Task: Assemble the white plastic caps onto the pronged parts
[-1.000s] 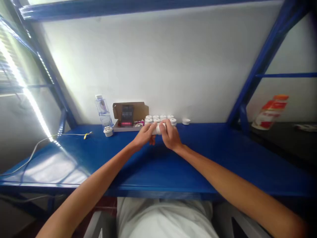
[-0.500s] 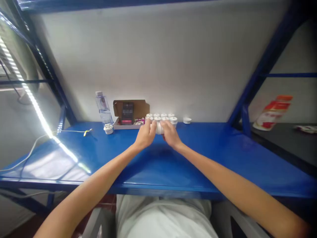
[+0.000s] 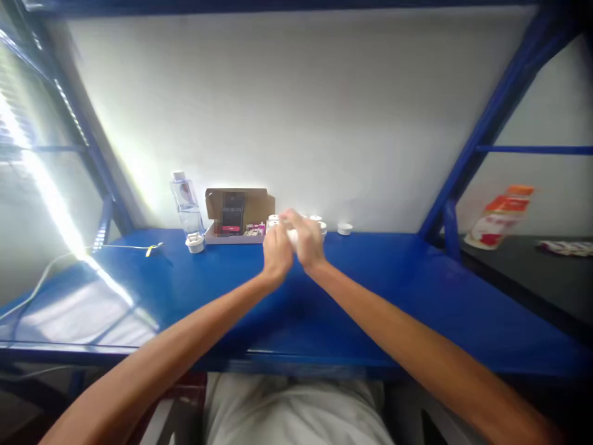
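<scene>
Both hands are closed around a small white plastic jar [image 3: 292,237] in front of the wall. My left hand [image 3: 277,250] wraps its left side. On the other side, the fingers of my right hand [image 3: 306,238] curl over the top of it, slightly blurred. Most of the jar is hidden by my fingers. Right behind my hands stand several white capped jars [image 3: 323,227], partly covered by the fingers. An open cardboard box [image 3: 259,201] with a dark phone [image 3: 232,211] leaning in it sits left of my hands.
A clear water bottle [image 3: 188,204] stands at the back left behind a small white container [image 3: 195,243]. Farther right lies a white cap [image 3: 344,228]. A cable [image 3: 125,246] crosses the left of the blue table [image 3: 370,296]. A red-and-white bottle [image 3: 498,219] stands on a dark surface at right.
My right hand has turned and lifted over the jar, its fingers now higher and covering more of it. The whole view has shifted slightly.
</scene>
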`<state>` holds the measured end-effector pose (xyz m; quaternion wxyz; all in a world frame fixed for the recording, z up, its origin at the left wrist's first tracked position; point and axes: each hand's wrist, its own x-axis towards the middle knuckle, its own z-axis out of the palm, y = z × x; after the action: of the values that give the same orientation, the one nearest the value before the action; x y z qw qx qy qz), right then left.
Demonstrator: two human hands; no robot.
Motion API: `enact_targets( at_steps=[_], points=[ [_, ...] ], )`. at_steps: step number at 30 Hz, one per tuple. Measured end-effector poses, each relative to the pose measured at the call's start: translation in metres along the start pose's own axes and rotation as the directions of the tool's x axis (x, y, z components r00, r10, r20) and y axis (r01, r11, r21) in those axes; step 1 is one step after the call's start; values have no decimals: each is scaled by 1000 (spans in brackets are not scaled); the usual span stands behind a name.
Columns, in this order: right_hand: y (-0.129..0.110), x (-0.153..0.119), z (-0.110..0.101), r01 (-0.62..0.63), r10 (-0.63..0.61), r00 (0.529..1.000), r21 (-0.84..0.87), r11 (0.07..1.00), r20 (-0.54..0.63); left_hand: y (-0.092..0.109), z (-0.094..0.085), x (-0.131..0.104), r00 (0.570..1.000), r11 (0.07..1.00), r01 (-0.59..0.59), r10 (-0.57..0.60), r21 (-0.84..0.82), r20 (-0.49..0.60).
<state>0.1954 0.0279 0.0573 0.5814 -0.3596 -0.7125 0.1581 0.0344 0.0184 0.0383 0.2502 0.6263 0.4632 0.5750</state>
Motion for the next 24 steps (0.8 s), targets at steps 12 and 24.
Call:
enact_targets(
  at_steps=[12, 24],
  points=[
    [-15, -30, 30, -334, 341, 939, 371, 866, 51, -2, -7, -17, 992, 999, -12, 5, 51, 124],
    [0, -55, 32, -535, 504, 844, 213, 818, 183, -8, -10, -28, 971, 984, -160, 142, 84, 191]
  ],
)
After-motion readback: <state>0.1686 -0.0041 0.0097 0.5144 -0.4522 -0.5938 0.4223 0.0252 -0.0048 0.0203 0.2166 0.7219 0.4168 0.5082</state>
